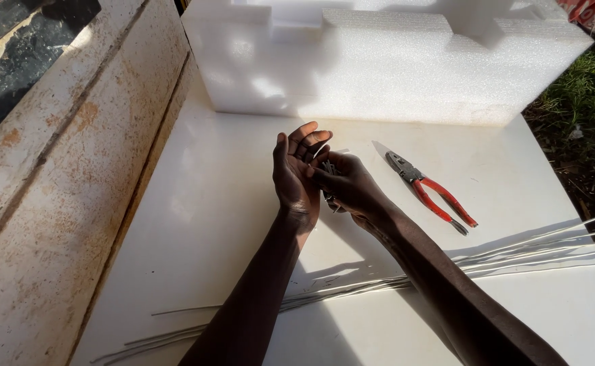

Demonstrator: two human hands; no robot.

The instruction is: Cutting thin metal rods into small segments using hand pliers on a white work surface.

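My left hand (pixel 296 173) and my right hand (pixel 349 184) meet above a white tabletop (pixel 196 224), fingers pressed together around several small dark metal pieces (pixel 330 171), which look like short nails or wire bits. The left palm faces right with its fingers curled over the pieces; my right hand grips them from the other side. Red-handled pliers (pixel 429 191) lie on the table just right of my right hand, jaws pointing away from me. A bundle of long thin grey wires (pixel 535 254) lies across the table beneath my forearms.
A big white foam block (pixel 379 64) stands at the table's far edge. A worn, rust-stained white panel (pixel 60 190) runs along the left side. Grass and soil (pixel 585 115) show beyond the right edge.
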